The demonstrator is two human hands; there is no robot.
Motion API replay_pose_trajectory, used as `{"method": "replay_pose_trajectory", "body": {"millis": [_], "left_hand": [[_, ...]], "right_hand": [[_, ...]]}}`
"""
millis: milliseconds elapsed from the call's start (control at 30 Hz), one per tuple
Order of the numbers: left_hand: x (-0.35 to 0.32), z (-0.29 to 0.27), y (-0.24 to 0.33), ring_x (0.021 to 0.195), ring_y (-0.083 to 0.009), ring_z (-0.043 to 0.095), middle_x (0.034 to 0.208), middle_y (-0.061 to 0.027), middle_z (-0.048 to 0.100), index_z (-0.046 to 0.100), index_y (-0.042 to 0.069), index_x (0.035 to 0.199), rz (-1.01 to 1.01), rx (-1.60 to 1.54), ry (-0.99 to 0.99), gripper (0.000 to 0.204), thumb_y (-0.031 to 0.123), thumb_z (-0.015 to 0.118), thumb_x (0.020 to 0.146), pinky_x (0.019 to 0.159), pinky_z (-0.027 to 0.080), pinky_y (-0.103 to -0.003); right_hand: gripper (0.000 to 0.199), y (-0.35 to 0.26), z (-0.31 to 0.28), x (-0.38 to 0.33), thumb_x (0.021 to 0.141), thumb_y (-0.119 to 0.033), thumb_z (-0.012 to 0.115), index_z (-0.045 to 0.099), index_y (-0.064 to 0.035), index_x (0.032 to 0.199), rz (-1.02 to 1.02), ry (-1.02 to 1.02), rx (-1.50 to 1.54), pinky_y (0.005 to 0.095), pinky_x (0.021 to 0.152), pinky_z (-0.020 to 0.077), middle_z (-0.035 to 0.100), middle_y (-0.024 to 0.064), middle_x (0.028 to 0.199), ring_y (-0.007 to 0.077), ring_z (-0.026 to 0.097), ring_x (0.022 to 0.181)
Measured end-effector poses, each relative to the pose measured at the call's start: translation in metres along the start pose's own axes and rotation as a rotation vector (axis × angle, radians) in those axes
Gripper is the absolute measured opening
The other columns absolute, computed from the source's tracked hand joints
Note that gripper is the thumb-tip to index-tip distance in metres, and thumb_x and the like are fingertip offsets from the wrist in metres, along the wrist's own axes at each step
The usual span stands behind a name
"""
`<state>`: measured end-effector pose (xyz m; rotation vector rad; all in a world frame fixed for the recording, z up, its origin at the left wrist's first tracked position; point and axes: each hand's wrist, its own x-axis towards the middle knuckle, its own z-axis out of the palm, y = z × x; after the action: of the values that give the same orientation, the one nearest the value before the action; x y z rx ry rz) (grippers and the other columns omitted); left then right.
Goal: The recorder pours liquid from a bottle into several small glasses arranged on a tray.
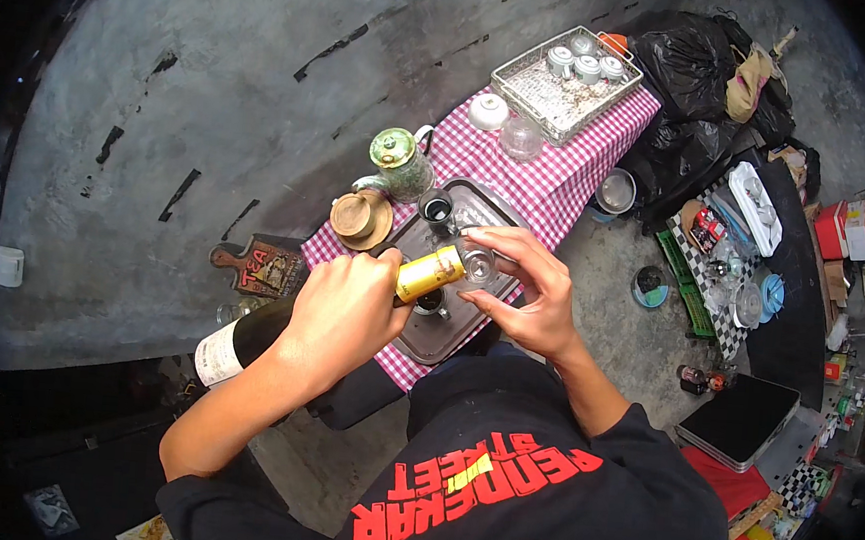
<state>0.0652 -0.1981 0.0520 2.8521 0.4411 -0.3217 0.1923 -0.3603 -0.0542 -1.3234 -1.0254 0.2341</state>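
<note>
My left hand (345,302) is wrapped round the neck of a dark wine bottle (266,331) with gold foil and a pale label. The bottle lies tilted, its mouth pointing right at a small clear glass (480,266). My right hand (534,289) curves round that glass, thumb and fingers on its sides. Whether liquid flows between them I cannot tell. Below is a metal tray (434,344) bearing a dark mug (437,208) and a second mug (431,304), partly hidden by the bottle neck. A green teapot (400,163) and a wooden cup on a saucer (356,217) stand beside the tray.
A red-and-white checked cloth (570,174) covers the table. Farther along it are a white bowl (489,111), a clear glass bowl (521,139) and a wire basket (560,128) with several cups. A wooden board (258,266) is at the left; black bags (685,72) lie beyond.
</note>
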Motion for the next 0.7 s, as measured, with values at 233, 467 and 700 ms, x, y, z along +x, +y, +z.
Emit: {"method": "replay_pose_trajectory", "body": {"millis": [233, 467, 700], "left_hand": [[-0.0026, -0.0001, -0.0025, 0.074, -0.0415, 0.066, 0.072, -0.0238, 0.065, 0.061, -0.002, 0.092, -0.007, 0.013, 0.009, 0.024, 0.015, 0.07, 0.078, 0.07, 0.053, -0.05], [-0.004, -0.0011, -0.0003, 0.074, -0.0416, 0.066, 0.071, -0.0238, 0.065, 0.062, -0.001, 0.091, -0.003, 0.023, 0.016, 0.023, 0.016, 0.07, 0.077, 0.07, 0.053, -0.05], [-0.0038, -0.0015, 0.0011, 0.073, -0.0413, 0.067, 0.071, -0.0243, 0.065, 0.063, -0.002, 0.092, 0.005, 0.022, 0.004, 0.024, 0.016, 0.07, 0.078, 0.069, 0.053, -0.05]], "right_hand": [[0.056, -0.0011, -0.0016, 0.0014, 0.074, 0.003, 0.08, 0.059, 0.0037, 0.126, 0.008, -0.088, 0.025, 0.0351, 0.096, 0.0549, 0.058, 0.0167, 0.126, 0.0252, 0.06, 0.118], [0.056, -0.0011, -0.0018, 0.0017, 0.074, 0.002, 0.08, 0.06, 0.0032, 0.126, 0.009, -0.091, 0.024, 0.0341, 0.095, 0.0551, 0.058, 0.0166, 0.126, 0.0249, 0.06, 0.117], [0.056, 0.0001, -0.0003, 0.0012, 0.073, 0.002, 0.08, 0.06, 0.0022, 0.126, -0.018, -0.092, 0.016, 0.0334, 0.095, 0.0544, 0.059, 0.0165, 0.125, 0.025, 0.061, 0.117]]}}
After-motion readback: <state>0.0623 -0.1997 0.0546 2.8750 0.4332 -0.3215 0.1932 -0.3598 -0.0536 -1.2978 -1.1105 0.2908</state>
